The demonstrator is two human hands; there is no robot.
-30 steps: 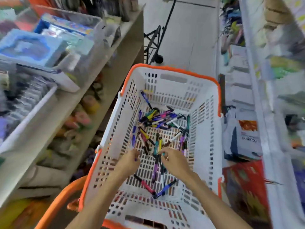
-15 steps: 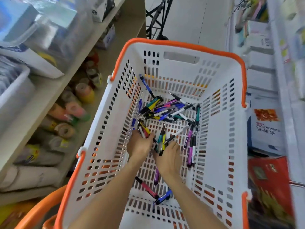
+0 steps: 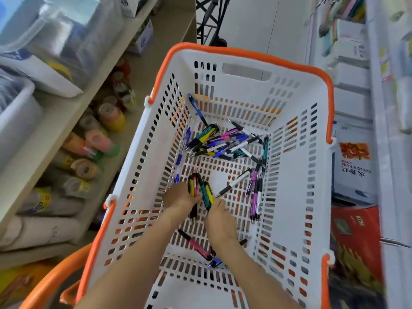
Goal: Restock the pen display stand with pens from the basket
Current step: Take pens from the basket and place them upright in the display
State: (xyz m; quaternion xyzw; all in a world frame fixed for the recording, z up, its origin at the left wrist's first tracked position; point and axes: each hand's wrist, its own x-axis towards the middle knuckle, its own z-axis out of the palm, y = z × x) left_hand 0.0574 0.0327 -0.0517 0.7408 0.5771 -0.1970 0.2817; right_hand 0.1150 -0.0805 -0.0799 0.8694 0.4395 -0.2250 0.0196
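Note:
A white slotted basket [image 3: 296, 197] with an orange rim stands below me, with several coloured pens [image 3: 223, 141] scattered on its floor. My left hand [image 3: 179, 198] grips a small bunch of pens [image 3: 200, 188], yellow, pink and teal, that stick up past its fingers. My right hand [image 3: 219, 221] is just beside it with curled fingers, touching the lower end of the same bunch. A pink pen [image 3: 196, 245] and a blue one [image 3: 215, 263] lie near my wrists. The pen display stand is not in view.
A beige shelf unit [image 3: 73, 112] stands on the left, with clear bins above and tape rolls [image 3: 111, 114] below. Stacked paper packs and boxes [image 3: 354, 166] line the right side. A black trolley frame [image 3: 211, 21] stands beyond the basket. An orange handle [image 3: 51, 282] curves at lower left.
Both hands have drawn together in the basket's middle and gathered several pens into a bunch in my left hand. The view has tilted down closer over the basket.

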